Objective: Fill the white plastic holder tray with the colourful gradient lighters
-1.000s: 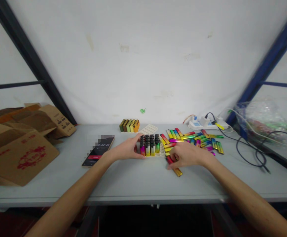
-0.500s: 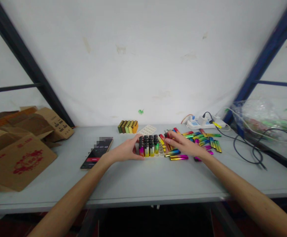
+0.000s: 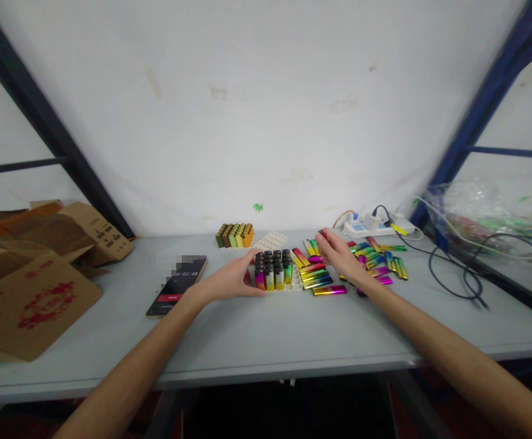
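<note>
Head camera shows the hands apart. The left hand [image 3: 236, 277] curls around the left end of the upright lighters [image 3: 273, 268], thumb at the near corner and fingers behind, seemingly to steady them in their pale tray [image 3: 296, 283]. The right hand [image 3: 323, 236] hangs over the loose lighters [image 3: 314, 269], fingertips pinched on what looks like a red lighter [image 3: 323, 231], mostly hidden. Tray holes show between the hands, with the loose lighters just beside, probably for a short reach. Nearer than both hands, the grey table [image 3: 293, 335] gives elbow room to its front edge; a phone [image 3: 181, 283] limits the left hand's outer side, a power strip [image 3: 363, 228] the right's far side.
</note>
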Demonstrator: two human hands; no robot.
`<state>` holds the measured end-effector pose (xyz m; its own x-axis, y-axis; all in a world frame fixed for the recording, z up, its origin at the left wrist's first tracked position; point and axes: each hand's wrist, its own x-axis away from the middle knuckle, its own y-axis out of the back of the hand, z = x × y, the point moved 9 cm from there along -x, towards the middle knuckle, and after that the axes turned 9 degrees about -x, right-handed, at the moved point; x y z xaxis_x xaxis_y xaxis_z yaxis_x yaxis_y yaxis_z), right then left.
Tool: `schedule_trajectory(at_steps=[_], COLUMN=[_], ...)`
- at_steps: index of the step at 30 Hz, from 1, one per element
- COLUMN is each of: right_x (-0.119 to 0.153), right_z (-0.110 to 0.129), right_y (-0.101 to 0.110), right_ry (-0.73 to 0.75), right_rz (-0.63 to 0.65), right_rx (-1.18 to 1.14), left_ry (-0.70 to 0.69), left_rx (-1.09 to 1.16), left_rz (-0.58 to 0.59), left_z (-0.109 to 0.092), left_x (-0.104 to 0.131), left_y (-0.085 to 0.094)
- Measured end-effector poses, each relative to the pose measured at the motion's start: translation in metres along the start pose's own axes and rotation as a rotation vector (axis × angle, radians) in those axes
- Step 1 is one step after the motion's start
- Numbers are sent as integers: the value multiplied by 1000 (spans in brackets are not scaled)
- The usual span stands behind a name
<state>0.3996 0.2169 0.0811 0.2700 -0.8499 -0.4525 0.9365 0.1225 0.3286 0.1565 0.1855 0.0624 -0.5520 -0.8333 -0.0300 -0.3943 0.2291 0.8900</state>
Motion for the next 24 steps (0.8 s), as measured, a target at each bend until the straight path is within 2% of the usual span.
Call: schedule_trajectory(at_steps=[10, 19, 24], right_x=[3, 3, 3], right_z=[-8, -3, 2], right_y=[7, -8, -9], right_ry=[-13, -5, 18], right_rz=[-177, -81, -89], right_rx=[268, 330, 322], left_ry=[-19, -11, -11], left_rx=[-6, -31, -17], left_rz=[-15, -3, 3], left_z=[1, 1, -2], left_x=[0, 0, 0], left_y=[0, -1, 0])
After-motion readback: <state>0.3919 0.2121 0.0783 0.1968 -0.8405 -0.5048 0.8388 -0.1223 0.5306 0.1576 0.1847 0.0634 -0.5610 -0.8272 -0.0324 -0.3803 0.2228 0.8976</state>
